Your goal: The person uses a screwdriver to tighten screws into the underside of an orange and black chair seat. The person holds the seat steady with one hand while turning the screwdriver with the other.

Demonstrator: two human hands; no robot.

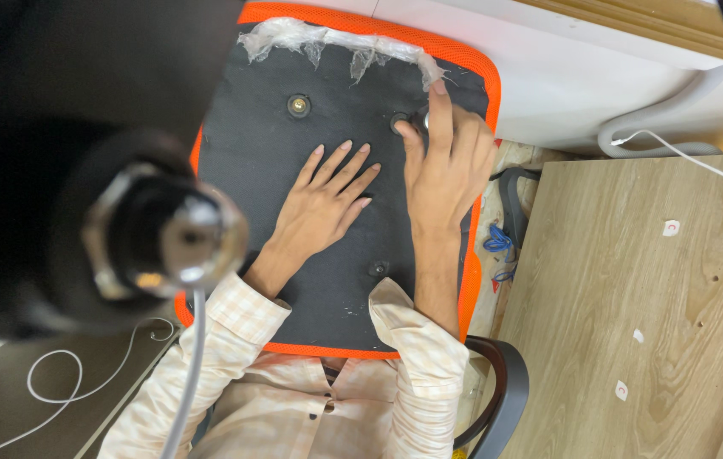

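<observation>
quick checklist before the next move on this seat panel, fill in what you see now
1. Left hand flat on the black seat panel, steadying it: ok.
2. Right hand at the upper right bolt hole, fingers touching there: ok.
3. Bolt seated in that hole: cannot tell, the fingers cover it.
4. Upper left fitting in place, brass-coloured centre visible: ok.
5. Lower hole filled: cannot tell, too dark.
6. Torn plastic wrap cleared off the top edge: not ok.
</observation>
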